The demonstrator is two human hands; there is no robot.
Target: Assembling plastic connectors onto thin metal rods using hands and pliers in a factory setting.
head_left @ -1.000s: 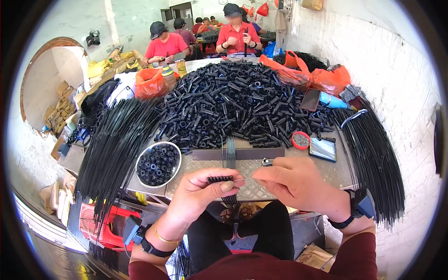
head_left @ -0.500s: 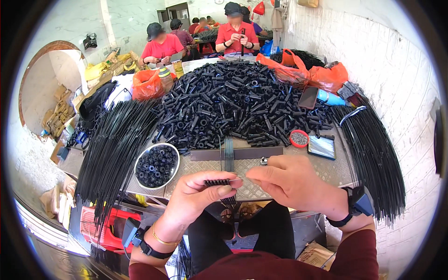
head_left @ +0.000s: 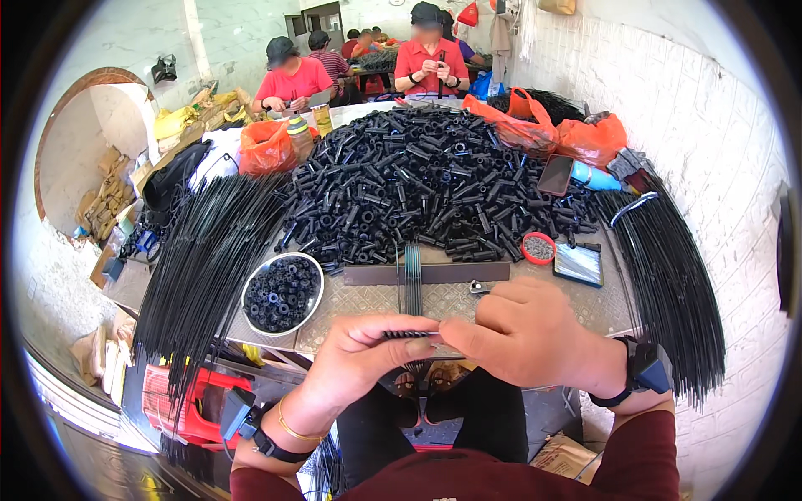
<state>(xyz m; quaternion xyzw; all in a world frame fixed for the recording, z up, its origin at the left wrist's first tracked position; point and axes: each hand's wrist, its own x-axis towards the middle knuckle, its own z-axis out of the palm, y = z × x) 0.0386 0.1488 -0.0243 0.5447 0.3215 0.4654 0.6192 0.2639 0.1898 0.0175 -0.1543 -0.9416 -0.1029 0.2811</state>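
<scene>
My left hand [head_left: 368,346] is pinched around a bundle of thin dark rods [head_left: 411,288], pointing away from me over the table's front edge. Between its thumb and forefinger shows a row of small black ribbed pieces [head_left: 405,335]. My right hand [head_left: 530,334] is closed, its fingertips meeting those of my left hand at the right end of the row. What the right fingertips hold is hidden. Beyond the hands, a dark flat bar [head_left: 468,273] lies across the table, with the rods passing over it. A small metal piece [head_left: 478,287] sits just beyond my right hand.
A heap of black tubular parts [head_left: 401,179] covers the table's middle. A white bowl [head_left: 318,302] of black rings stands left; a red dish [head_left: 526,248] and clear box [head_left: 578,263] stand right. Black rod bundles [head_left: 200,259] [head_left: 668,284] flank them. Co-workers [head_left: 428,67] sit opposite.
My right hand has moved slightly left and turned, closing the gap to my left fingertips. The thin silvery strip that stuck out there is now mostly covered. The view has shifted slightly.
</scene>
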